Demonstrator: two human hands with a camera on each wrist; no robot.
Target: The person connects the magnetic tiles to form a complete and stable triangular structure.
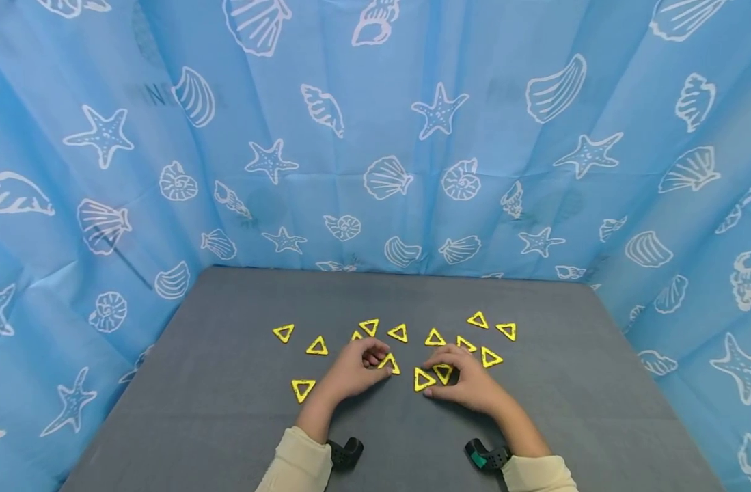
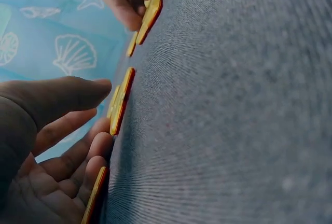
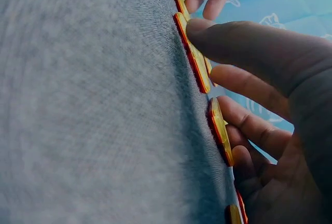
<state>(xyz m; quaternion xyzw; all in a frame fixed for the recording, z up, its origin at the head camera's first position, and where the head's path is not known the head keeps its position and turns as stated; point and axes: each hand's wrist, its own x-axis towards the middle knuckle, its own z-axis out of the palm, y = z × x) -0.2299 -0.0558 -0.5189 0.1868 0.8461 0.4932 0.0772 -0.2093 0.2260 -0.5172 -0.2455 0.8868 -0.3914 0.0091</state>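
Observation:
Flat yellow triangle frames lie spread over the grey table. My right hand (image 1: 470, 386) holds one yellow triangle (image 1: 416, 380) between thumb and index finger, at its near and far edges. Under the same hand lies a second triangle (image 3: 222, 133), with the other fingers close behind it. My left hand (image 1: 352, 369) is beside another triangle (image 1: 395, 367), thumb and fingers parted round it. In the left wrist view its thumb tip is close to that triangle (image 2: 123, 102), while a further triangle (image 2: 94, 195) stands near the lower fingers.
Several more triangles are scattered behind the hands, such as one at the far right (image 1: 477, 320) and one at the far left (image 1: 283, 333). One triangle (image 1: 303, 390) lies left of the left forearm. A blue shell-patterned curtain (image 1: 350, 137) borders the grey table (image 1: 240, 301).

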